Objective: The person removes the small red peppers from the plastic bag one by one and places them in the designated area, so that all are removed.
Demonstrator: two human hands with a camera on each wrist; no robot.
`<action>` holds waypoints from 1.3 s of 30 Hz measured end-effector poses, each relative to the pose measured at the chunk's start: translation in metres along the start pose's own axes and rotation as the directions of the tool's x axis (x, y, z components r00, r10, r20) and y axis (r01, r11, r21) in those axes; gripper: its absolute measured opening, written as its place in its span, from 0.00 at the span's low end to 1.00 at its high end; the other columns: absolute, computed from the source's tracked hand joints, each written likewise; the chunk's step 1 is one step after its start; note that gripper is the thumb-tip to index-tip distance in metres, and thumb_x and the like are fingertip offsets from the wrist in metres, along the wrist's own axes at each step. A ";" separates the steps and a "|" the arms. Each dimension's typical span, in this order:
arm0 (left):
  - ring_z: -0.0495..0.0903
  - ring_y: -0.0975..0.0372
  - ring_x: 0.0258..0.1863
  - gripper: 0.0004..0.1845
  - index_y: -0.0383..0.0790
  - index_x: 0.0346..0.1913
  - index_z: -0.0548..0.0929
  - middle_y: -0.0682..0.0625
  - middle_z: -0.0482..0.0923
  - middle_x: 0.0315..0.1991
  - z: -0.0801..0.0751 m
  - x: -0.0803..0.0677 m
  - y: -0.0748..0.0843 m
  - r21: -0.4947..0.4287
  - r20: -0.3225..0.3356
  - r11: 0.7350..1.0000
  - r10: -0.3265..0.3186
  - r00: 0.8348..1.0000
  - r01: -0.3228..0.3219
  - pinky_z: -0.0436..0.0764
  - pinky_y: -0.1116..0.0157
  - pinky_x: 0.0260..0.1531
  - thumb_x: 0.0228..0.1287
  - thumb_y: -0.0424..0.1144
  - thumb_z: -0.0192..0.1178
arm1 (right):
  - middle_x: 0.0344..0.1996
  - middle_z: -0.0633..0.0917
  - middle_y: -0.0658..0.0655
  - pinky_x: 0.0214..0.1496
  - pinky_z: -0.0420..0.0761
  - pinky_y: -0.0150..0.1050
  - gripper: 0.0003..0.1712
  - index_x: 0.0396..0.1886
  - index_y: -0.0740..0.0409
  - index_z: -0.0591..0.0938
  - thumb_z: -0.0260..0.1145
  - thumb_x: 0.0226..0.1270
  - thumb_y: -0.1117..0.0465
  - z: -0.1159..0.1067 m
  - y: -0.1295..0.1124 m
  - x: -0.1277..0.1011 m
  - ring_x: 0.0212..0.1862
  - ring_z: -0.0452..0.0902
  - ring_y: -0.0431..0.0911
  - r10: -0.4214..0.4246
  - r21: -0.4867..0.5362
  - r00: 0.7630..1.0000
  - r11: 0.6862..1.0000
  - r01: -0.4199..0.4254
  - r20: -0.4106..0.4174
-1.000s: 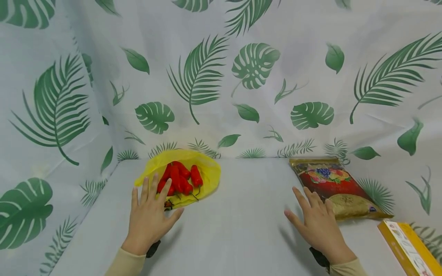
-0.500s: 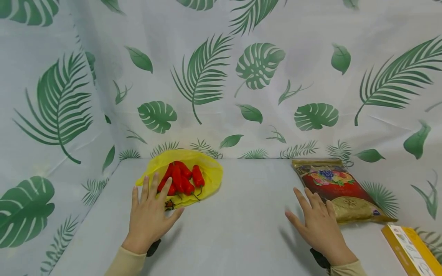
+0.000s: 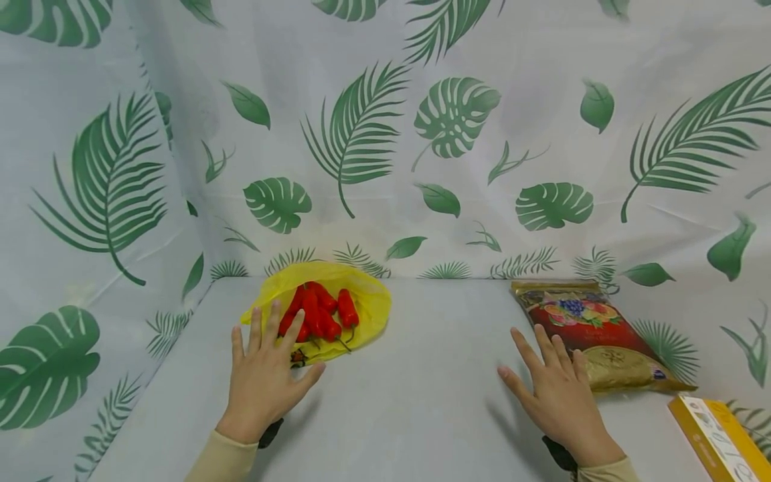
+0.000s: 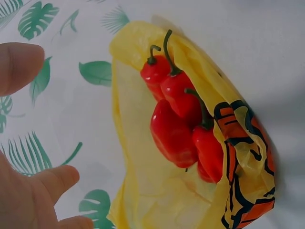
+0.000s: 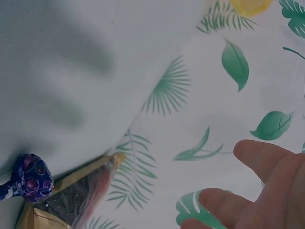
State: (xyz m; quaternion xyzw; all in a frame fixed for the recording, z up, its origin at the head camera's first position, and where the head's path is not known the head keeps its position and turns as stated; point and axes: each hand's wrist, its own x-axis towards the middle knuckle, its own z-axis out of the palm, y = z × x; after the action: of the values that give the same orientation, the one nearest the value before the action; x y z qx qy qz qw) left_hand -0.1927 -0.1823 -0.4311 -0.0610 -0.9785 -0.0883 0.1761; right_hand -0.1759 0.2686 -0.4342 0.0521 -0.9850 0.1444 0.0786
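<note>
My left hand (image 3: 262, 395) hovers over the table's left side with fingers spread, holding nothing. Its fingertips overlap the near edge of a yellow plastic bag (image 3: 375, 301) in the head view. Several red peppers (image 4: 174, 136) with green stems lie in the mouth of that bag, which has an orange and black print. On the other side, my right hand (image 3: 557, 405) is spread and empty too. Beside its fingers lies a red and gold packet (image 3: 578, 325) with fruit printed on it. A blue-purple wrapped lollipop (image 5: 31, 179) shows near this packet in the right wrist view.
A yellow and white box (image 3: 717, 435) stands at the right front, partly cut off by the frame. Behind and to the left, white cloth walls (image 3: 373, 227) with green leaf prints border the white table (image 3: 421, 375).
Bag, packet and box have shifted slightly rightward in the head view along with the whole background. Both hands keep the same spread pose.
</note>
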 end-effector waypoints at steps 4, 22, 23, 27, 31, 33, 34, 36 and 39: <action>0.39 0.34 0.84 0.50 0.55 0.82 0.61 0.42 0.42 0.87 -0.001 0.000 0.002 0.001 0.010 1.000 -0.009 1.000 0.009 0.43 0.24 0.74 0.61 0.74 0.60 | 0.83 0.48 0.74 0.78 0.28 0.78 0.47 0.86 0.43 0.52 0.53 0.77 0.30 -0.001 -0.001 -0.002 0.81 0.39 0.77 0.009 -0.005 1.000 1.000 -0.009 -0.009; 0.43 0.35 0.83 0.51 0.53 0.83 0.60 0.40 0.45 0.86 0.002 0.004 -0.006 -0.019 -0.045 1.000 0.006 0.999 -0.007 0.45 0.26 0.75 0.62 0.73 0.61 | 0.83 0.48 0.74 0.77 0.32 0.80 0.49 0.86 0.42 0.50 0.54 0.76 0.29 -0.002 -0.001 0.000 0.82 0.38 0.76 0.023 -0.020 1.000 1.000 -0.023 -0.018; 0.44 0.35 0.83 0.51 0.53 0.83 0.59 0.40 0.45 0.86 0.002 0.005 -0.007 -0.031 -0.051 1.000 0.005 0.999 -0.006 0.46 0.26 0.75 0.62 0.72 0.61 | 0.83 0.48 0.74 0.77 0.32 0.80 0.49 0.86 0.42 0.50 0.54 0.76 0.29 -0.002 0.000 0.000 0.82 0.38 0.76 0.025 -0.019 1.000 1.000 -0.025 -0.017; 0.51 0.31 0.80 0.49 0.47 0.82 0.61 0.33 0.50 0.83 0.000 0.011 -0.012 -0.112 -0.134 0.993 0.017 0.991 -0.032 0.58 0.27 0.73 0.63 0.61 0.68 | 0.82 0.48 0.74 0.76 0.33 0.80 0.49 0.86 0.42 0.49 0.54 0.76 0.29 -0.001 0.000 0.002 0.81 0.38 0.76 0.028 -0.015 1.000 0.999 -0.028 -0.013; 0.64 0.29 0.73 0.43 0.37 0.75 0.69 0.28 0.60 0.77 -0.001 0.020 -0.020 -0.162 -0.272 0.983 0.038 0.962 -0.085 0.77 0.32 0.62 0.60 0.45 0.75 | 0.82 0.49 0.75 0.76 0.33 0.80 0.50 0.86 0.43 0.50 0.54 0.76 0.29 0.000 0.001 0.003 0.81 0.40 0.77 0.024 -0.010 1.000 1.000 -0.024 -0.014; 0.69 0.30 0.68 0.40 0.32 0.71 0.72 0.27 0.65 0.74 -0.002 0.025 -0.025 -0.174 -0.327 0.979 0.039 0.944 -0.101 0.82 0.35 0.57 0.58 0.39 0.77 | 0.82 0.50 0.75 0.76 0.33 0.80 0.49 0.86 0.44 0.50 0.53 0.76 0.29 0.001 0.001 0.003 0.80 0.42 0.78 0.020 -0.008 1.000 1.000 -0.020 -0.015; 0.72 0.31 0.65 0.38 0.30 0.69 0.74 0.27 0.67 0.72 -0.003 0.027 -0.028 -0.182 -0.350 0.978 0.034 0.936 -0.103 0.84 0.36 0.55 0.57 0.37 0.77 | 0.82 0.51 0.76 0.76 0.34 0.80 0.49 0.86 0.44 0.51 0.54 0.76 0.29 0.001 0.001 0.004 0.80 0.44 0.78 0.019 -0.008 1.000 1.000 -0.019 -0.016; 0.75 0.33 0.61 0.35 0.28 0.66 0.76 0.28 0.72 0.68 -0.005 0.034 -0.034 -0.193 -0.384 0.976 0.021 0.923 -0.102 0.85 0.39 0.54 0.56 0.33 0.77 | 0.81 0.53 0.76 0.76 0.36 0.80 0.49 0.86 0.44 0.52 0.54 0.75 0.29 0.002 0.000 0.005 0.78 0.47 0.79 0.015 -0.009 1.000 1.000 -0.015 -0.018; 0.80 0.35 0.53 0.31 0.28 0.63 0.79 0.30 0.78 0.59 -0.007 0.043 -0.045 -0.204 -0.413 0.975 -0.001 0.911 -0.091 0.85 0.41 0.52 0.56 0.30 0.77 | 0.79 0.58 0.77 0.74 0.46 0.81 0.49 0.85 0.46 0.55 0.55 0.75 0.29 0.003 -0.002 0.007 0.75 0.53 0.81 0.001 -0.026 1.000 1.000 -0.002 -0.029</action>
State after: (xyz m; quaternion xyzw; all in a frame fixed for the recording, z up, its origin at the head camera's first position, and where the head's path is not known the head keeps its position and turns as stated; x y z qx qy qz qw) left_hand -0.2373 -0.2236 -0.4157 -0.0828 -0.9022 -0.2023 0.3719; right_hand -0.1829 0.2653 -0.4356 0.0483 -0.9856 0.1326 0.0937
